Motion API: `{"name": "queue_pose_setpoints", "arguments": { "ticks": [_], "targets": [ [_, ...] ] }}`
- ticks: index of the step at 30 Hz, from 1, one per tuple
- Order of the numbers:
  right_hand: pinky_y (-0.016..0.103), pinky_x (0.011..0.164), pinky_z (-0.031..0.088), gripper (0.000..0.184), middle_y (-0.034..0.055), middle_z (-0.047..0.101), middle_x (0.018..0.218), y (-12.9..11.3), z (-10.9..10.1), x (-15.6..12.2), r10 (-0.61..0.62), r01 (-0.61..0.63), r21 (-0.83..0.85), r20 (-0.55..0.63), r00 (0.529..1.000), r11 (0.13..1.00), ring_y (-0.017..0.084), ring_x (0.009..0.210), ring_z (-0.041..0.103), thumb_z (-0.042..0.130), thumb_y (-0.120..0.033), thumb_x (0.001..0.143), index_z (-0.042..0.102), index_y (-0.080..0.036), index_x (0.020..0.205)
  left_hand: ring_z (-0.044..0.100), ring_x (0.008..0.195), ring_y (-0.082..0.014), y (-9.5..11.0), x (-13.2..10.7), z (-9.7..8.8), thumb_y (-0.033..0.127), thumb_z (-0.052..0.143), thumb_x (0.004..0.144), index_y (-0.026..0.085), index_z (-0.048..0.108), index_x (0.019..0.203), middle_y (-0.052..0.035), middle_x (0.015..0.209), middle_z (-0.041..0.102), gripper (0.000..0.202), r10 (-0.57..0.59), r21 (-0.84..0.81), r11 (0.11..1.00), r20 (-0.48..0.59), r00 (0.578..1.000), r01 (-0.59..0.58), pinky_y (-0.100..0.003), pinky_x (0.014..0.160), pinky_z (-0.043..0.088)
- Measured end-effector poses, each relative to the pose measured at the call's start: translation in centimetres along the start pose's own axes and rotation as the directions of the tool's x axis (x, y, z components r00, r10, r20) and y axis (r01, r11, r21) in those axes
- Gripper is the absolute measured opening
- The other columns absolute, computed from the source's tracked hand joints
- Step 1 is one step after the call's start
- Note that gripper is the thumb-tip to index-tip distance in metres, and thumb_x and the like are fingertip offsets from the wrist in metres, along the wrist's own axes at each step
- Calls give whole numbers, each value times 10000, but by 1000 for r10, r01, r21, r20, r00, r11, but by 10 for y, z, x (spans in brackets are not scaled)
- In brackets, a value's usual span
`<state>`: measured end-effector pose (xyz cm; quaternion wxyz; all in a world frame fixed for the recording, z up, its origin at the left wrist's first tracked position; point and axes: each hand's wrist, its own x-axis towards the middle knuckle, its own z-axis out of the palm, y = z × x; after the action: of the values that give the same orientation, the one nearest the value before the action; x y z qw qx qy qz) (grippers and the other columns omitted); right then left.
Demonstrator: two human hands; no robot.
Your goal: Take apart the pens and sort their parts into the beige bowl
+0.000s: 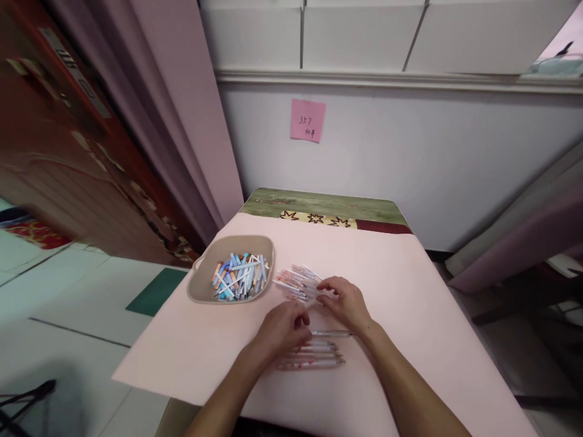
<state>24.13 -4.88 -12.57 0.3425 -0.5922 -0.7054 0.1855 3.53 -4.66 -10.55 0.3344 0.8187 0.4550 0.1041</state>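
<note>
Beige bowl (199, 292) beside pen pile (296, 282); right hand (347, 303) on pile, left hand (282, 331) near; grips unclear.

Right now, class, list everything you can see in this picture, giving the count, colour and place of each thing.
Sticky note: one, pink, on the white wall.
Curtain: one, mauve, hanging at left.
Door: one, red-brown wood, far left.
Table: one, green patterned top, against the wall.
Sheet: one, pale pink, covering most of the table.
Dish: one, beige, left on the sheet.
Small pieces: many, blue, orange and white, in the dish.
Loose pens: a heap, clear, right of the dish.
Row of pens: several, clear, nearest the person.
Left hand: one, bare, over the row.
Right hand: one, bare, on the heap.
</note>
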Motion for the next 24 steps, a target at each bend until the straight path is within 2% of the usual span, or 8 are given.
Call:
{"name": "queue_pose_setpoints", "arguments": {
  "ticks": [2, 6, 8, 11, 13, 17, 22, 24],
  "targets": [
    [288, 734, 454, 140, 14, 682, 866, 2, 0, 1, 33, -33, 2, -4, 999, 999, 184, 832, 596, 651, -229, 758, 694, -254, 890, 573, 725, -181, 3, -1, 3, 137, 598, 658, 202, 644, 761, -7, 755, 638, 130, 14, 27, 1000, 42, 999, -16, -270, 643, 373],
    [284, 707, 450, 121, 16, 678, 826, 4, -1, 1, 56, -56, 12, -18, 998, 998, 182, 788, 598, 640, -256, 764, 705, -245, 865, 558, 808, -197, 5, 1, 0, 76, 528, 676, 190, 603, 734, -36, 821, 637, 148, 122, 53, 991, -5, 993, -121, -287, 701, 378],
    [268, 662, 444, 124, 19, 675, 790, 3, -3, 2, 65, -63, 59, -35, 997, 996, 170, 727, 592, 623, -298, 795, 703, -231, 862, 555, 813, -196, 3, 2, -6, 93, 510, 728, 195, 590, 774, -37, 833, 637, 137, 139, -20, 990, -73, 988, -141, -291, 713, 381],
    [242, 574, 414, 235, 12, 659, 703, -3, -9, 1, 86, -84, 152, -9, 996, 985, 145, 613, 565, 531, -381, 885, 693, -214, 856, 552, 745, -175, -3, 6, -16, 181, 506, 812, 204, 579, 823, -11, 774, 621, 77, 52, -226, 969, -197, 979, -97, -281, 687, 382],
    [242, 596, 413, 295, 13, 669, 722, -10, -12, 0, 44, -49, 149, 38, 998, 988, 149, 648, 581, 471, -393, 927, 694, -220, 841, 537, 698, -159, -6, 9, -20, 245, 532, 827, 202, 577, 826, 4, 735, 600, 63, -28, -400, 913, -246, 969, -75, -269, 654, 382],
    [261, 707, 429, 270, 27, 685, 843, -24, -16, -3, -80, 75, 64, 81, 993, 995, 168, 791, 604, 447, -347, 950, 700, -252, 946, 483, 594, -120, -3, 16, -20, 365, 567, 833, 182, 575, 796, 26, 641, 558, 187, -186, -708, 703, -268, 945, -63, -240, 586, 371],
    [293, 764, 435, 233, 63, 655, 927, -28, -18, -5, -131, 131, 11, 6, 991, 991, 197, 875, 585, 504, -376, 917, 680, -250, 1003, 478, 572, -99, 12, 26, -14, 412, 608, 817, 168, 596, 777, 35, 609, 549, 247, -321, -846, 515, -342, 883, -141, -223, 577, 387],
    [289, 732, 442, 258, 55, 662, 877, -28, -17, -5, -82, 75, 130, 49, 995, 989, 184, 808, 594, 474, -402, 931, 672, -236, 935, 504, 597, -99, 19, 29, -13, 413, 630, 805, 164, 619, 799, 25, 640, 578, 250, -369, -867, 464, -378, 849, -185, -220, 591, 404]
  ]
}}
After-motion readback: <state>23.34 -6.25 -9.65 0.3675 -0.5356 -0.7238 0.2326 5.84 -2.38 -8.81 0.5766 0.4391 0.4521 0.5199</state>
